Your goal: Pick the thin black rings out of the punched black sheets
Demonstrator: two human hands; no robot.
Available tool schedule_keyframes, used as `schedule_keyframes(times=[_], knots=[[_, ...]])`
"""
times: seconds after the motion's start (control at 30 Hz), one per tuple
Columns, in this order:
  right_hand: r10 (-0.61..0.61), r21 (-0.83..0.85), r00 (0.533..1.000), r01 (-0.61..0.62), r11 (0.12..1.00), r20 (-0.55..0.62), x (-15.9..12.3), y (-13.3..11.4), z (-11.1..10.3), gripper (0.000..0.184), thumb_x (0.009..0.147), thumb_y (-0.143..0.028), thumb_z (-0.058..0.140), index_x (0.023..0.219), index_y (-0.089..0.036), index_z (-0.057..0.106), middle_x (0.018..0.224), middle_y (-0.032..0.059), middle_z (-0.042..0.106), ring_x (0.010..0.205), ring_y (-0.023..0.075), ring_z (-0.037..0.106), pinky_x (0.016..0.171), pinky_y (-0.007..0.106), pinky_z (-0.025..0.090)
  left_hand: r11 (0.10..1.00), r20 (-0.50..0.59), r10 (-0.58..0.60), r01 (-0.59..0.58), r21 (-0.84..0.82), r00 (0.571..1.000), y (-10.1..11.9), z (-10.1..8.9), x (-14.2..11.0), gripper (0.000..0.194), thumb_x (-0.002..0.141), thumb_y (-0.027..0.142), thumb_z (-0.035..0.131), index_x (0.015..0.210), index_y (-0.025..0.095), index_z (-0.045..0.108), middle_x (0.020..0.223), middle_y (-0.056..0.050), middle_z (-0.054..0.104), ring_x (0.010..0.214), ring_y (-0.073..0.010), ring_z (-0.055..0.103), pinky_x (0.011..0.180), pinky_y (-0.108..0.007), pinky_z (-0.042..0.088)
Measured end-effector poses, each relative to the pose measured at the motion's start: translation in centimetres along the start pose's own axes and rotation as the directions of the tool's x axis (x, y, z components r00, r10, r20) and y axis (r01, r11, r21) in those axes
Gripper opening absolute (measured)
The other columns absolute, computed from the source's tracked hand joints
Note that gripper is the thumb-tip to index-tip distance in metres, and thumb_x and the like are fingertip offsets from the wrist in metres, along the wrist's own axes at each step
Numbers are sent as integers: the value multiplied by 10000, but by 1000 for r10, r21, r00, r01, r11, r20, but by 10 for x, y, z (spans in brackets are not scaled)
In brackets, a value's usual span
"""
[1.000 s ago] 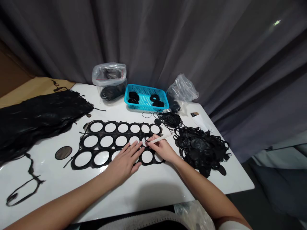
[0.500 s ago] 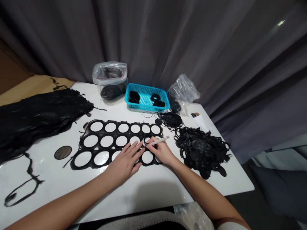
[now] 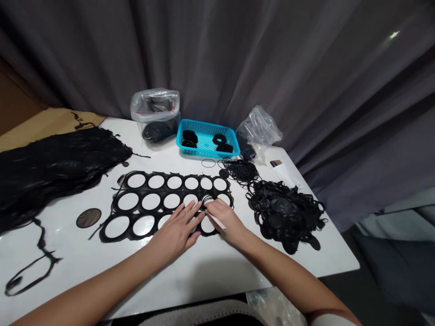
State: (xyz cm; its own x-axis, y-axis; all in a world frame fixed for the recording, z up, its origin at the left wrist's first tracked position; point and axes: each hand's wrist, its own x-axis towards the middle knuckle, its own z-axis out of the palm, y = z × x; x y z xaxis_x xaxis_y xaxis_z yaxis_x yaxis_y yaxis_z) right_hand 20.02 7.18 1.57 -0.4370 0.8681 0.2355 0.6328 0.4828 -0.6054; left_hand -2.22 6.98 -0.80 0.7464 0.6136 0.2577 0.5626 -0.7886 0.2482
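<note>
A black rubber sheet [image 3: 149, 191] punched with three rows of round holes lies flat on the white table [image 3: 210, 267]. My left hand [image 3: 178, 228] rests open on its near right part, fingers spread and pressing it down. My right hand [image 3: 227, 218] lies beside it on the sheet's right end. Its fingertips are at a thin loose ring [image 3: 207, 200] in one hole. A white stick [image 3: 216, 222] is tucked under that hand's palm, pointing back toward me.
A heap of black rings and discs [image 3: 285, 212] lies to the right, thin rings [image 3: 242, 171] behind it. At the back stand a blue basket [image 3: 204, 153] and two plastic bags [image 3: 157, 115] [image 3: 258, 124]. Stacked black sheets [image 3: 50, 167], a disc [image 3: 89, 218] and scrap strips [image 3: 30, 271] lie left.
My right hand has turned the white stick from pointing away over the sheet to lying under the palm, and its fingers have come down onto the ring. The left hand stayed put.
</note>
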Motion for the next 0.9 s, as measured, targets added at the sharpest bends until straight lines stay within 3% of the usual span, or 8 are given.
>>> schedule_keyframes(times=[0.1, 0.2, 0.3, 0.4, 0.47, 0.6, 0.73, 0.9], knots=[[58, -104, 979, -80, 991, -197, 9, 25, -20, 183, 961, -175, 442, 864, -217, 592, 921, 106, 662, 895, 253, 562, 849, 397, 458, 1000, 3, -6, 6, -7, 1000, -1, 1, -1, 504, 979, 311, 539, 1472, 227, 471, 1608, -96, 357, 1483, -289, 334, 1202, -491, 303], [242, -95, 813, -341, 935, -530, 19, 57, -52, 189, 952, -268, 452, 805, -218, 559, 866, 93, 652, 835, 245, 569, 814, 390, 459, 1000, -3, -14, 14, -28, 1000, -3, 0, 0, 490, 989, 320, 533, 1469, 239, 479, 1609, -85, 359, 1483, -278, 336, 1209, -484, 296], [445, 147, 699, -444, 884, -559, 19, 66, -67, 183, 881, -359, 552, 761, -223, 525, 794, 57, 651, 716, 211, 569, 709, 344, 468, 999, -13, -1, 0, -49, 1000, -3, -6, 0, 491, 997, 337, 526, 1475, 236, 469, 1601, -83, 375, 1483, -271, 336, 1212, -480, 298], [625, 531, 723, -419, 736, -295, 11, 45, -54, 263, 806, -420, 655, 741, -225, 492, 782, 27, 661, 604, 159, 570, 573, 283, 453, 998, -38, 5, -7, -68, 999, 3, -15, -5, 467, 998, 335, 522, 1447, 210, 492, 1567, -104, 433, 1464, -277, 375, 1204, -491, 318], [642, 704, 760, -401, 586, -102, 3, 23, -37, 318, 769, -452, 705, 763, -223, 484, 820, 22, 678, 542, 130, 566, 510, 261, 447, 997, -30, 5, -8, -76, 1000, 12, -20, -12, 411, 995, 314, 522, 1391, 207, 543, 1514, -112, 498, 1424, -283, 434, 1177, -490, 367], [562, 762, 815, -451, 465, 139, -14, -13, -13, 337, 787, -482, 714, 838, -217, 513, 875, 34, 705, 611, 141, 637, 577, 272, 502, 998, 12, 19, -18, -55, 1000, 31, -19, -31, 415, 987, 296, 536, 1392, 204, 544, 1485, -133, 523, 1395, -304, 468, 1145, -492, 409], [471, 648, 869, -446, 618, 149, -30, -29, -5, 198, 862, -392, 643, 877, -210, 567, 890, 22, 681, 822, 181, 656, 775, 313, 505, 1000, -5, 1, -1, -28, 1000, 42, -9, -38, 450, 997, 331, 531, 1430, 210, 509, 1534, -128, 472, 1438, -300, 413, 1182, -499, 353], [380, 462, 923, -363, 809, 60, -39, -33, 1, 138, 887, -305, 592, 790, -214, 556, 945, 20, 645, 926, 198, 606, 832, 322, 459, 999, -39, -28, 27, -22, 999, 43, -1, -38, 436, 1005, 332, 507, 1422, 206, 516, 1535, -131, 470, 1442, -298, 407, 1182, -507, 341]])
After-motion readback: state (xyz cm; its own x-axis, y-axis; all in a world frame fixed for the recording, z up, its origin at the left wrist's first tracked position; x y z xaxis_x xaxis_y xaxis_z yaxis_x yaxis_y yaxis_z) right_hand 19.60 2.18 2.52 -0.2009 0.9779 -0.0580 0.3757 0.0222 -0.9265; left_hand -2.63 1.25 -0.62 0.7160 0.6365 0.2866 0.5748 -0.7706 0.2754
